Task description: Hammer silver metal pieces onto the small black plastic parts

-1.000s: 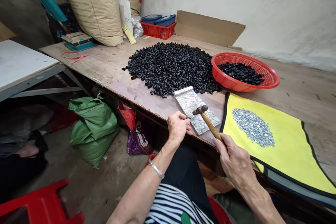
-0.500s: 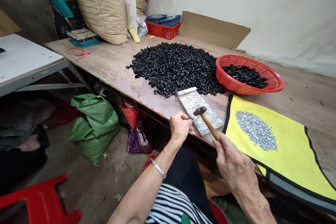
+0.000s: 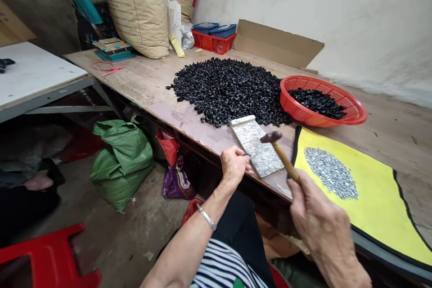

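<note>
My left hand is closed in a pinch at the near left edge of a worn metal plate. Between its fingertips is a small black part, mostly covered by the fingers. My right hand grips the wooden handle of a hammer, whose dark head is raised over the plate's right side. Behind the plate spreads a large heap of small black parts. To the right, small silvery metal pieces lie piled on a yellow cloth with black edging.
A red plastic basket with more black parts stands right of the heap. At the back are a red crate, a cardboard sheet and a big paper sack. A green bag and red stool are on the floor.
The hammer has moved right and up off the plate with my right hand. My left hand keeps its pinch by the plate's edge. The whole view has shifted slightly.
</note>
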A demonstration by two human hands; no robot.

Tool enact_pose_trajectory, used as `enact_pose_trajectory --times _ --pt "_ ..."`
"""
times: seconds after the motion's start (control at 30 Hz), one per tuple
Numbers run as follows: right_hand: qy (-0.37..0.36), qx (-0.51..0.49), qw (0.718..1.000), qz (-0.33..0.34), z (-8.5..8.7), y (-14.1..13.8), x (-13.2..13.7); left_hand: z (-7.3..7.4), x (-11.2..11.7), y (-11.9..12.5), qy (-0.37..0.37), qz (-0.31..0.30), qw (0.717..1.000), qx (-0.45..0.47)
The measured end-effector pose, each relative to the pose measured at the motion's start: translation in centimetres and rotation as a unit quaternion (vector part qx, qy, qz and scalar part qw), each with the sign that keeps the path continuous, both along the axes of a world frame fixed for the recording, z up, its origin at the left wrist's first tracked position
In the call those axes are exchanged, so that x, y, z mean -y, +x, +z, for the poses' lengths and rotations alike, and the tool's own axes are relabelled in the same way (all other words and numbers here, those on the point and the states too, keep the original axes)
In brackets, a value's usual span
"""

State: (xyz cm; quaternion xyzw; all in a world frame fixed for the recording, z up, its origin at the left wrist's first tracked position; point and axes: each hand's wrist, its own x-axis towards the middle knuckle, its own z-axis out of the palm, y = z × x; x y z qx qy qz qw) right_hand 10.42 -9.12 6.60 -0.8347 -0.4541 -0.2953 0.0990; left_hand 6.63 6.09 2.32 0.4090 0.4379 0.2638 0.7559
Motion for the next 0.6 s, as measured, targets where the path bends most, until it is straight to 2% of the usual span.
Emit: enact_pose_trajectory --times 0.07,0.13,0.27,0.3,0.43,0.47,0.6 --pt "0.053 0.008 0.999 -0.001 0.2 -0.1 0.1 0.0 0.0 0.0 0.0 0.0 1.0 0.0" --pt "0.063 0.008 0.998 -0.008 -0.3 -0.3 -0.1 -0.1 0.0 0.0 0.004 0.0 1.0 0.0" --pt "-0.053 0.001 0.999 -0.005 -1.8 -0.6 -0.5 -0.2 0.0 0.1 0.01 -0.004 1.0 -0.007" --pt "-0.057 0.005 0.998 -0.009 -1.8 -0.6 -0.5 -0.2 0.0 0.1 0.009 -0.007 1.0 -0.009" --pt "0.057 0.028 0.997 -0.033 -1.0 -0.6 -0.3 -0.2 -0.1 0.2 0.005 -0.011 1.0 -0.013" --pt "0.062 0.03 0.997 -0.031 -1.0 -0.6 -0.3 -0.2 -0.1 0.2 0.005 -0.009 1.0 -0.014" --pt "-0.046 0.013 0.999 -0.018 -1.9 -0.9 -0.5 -0.2 -0.1 0.3 0.005 -0.006 1.0 -0.015"
